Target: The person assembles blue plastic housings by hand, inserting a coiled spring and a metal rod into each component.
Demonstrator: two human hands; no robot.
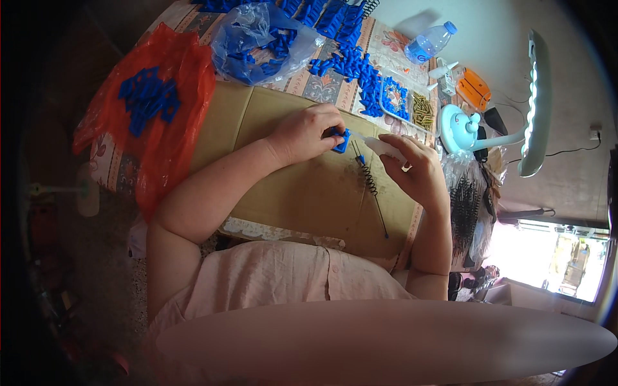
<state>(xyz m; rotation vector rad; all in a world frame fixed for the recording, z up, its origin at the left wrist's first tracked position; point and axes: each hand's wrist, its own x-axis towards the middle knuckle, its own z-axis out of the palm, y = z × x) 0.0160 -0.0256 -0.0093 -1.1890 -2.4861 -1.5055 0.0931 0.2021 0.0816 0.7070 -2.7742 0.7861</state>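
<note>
Pinching a small blue plastic part (340,138) against the cardboard sheet (302,193), the left hand (306,132) is gripping its rigid, light body by the sides, while the right hand (412,164) is grasping a white tool (380,145) beside a thin, likely bendable spring rod (370,183).

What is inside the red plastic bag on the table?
The red plastic bag holds a heap of small blue plastic pieces, showing at its open top. The red plastic covers anything deeper, so what lies under the heap cannot be seen.
</note>
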